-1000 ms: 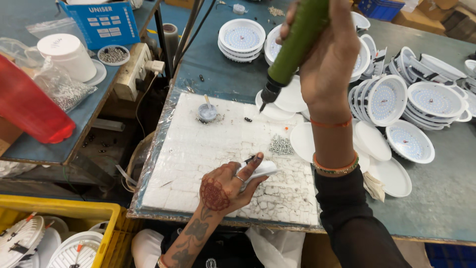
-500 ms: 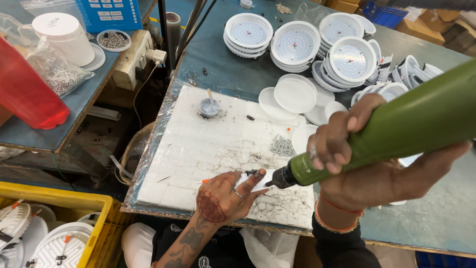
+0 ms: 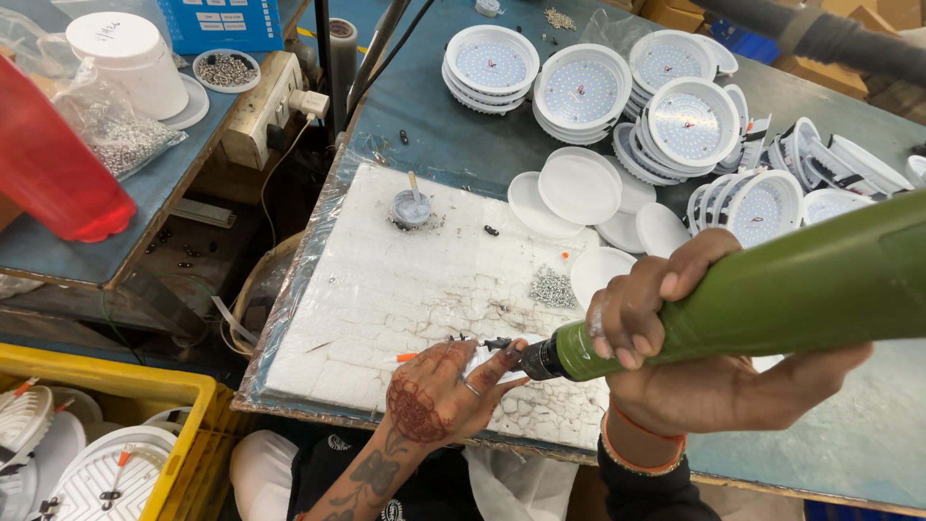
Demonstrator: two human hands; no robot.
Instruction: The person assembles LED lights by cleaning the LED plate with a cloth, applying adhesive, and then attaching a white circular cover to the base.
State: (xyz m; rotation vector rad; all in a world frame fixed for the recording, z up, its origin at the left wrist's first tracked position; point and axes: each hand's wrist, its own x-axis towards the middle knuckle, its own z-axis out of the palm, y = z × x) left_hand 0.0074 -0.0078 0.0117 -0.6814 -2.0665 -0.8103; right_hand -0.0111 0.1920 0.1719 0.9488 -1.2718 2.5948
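We are gripping the thick green plastic electric screwdriver (image 3: 752, 299) in our right hand (image 3: 675, 357), fingers wrapped tightly around its barrel, and we are aiming its dark tip at a small white part (image 3: 479, 359) that our left hand (image 3: 439, 391) is pinching between thumb and fingertips. That part is sitting low on the white foam pad (image 3: 386, 280), near the front edge of the blue-grey worktop (image 3: 444, 125), with the tip touching it or just beside it; we cannot tell which.

The main risk, as we are judging it, is the tip skidding off the small part and into our left fingertips (image 3: 506, 355), which are lying right at the point of contact. A tilted tool would be causing that, and we are holding it at a low slant rather than upright. The foam is soft and cracked, so it may be giving way under pressure and letting the part twist out of our pinch.

A little heap of small silvery screws (image 3: 552, 287) is lying just beside the tool's nose, and a sweep of the wrist could be scattering them. The flat white round plastic covers (image 3: 579, 188) and the stacked round white lamp housings (image 3: 690, 121) are sitting well apart, out of harm's way.
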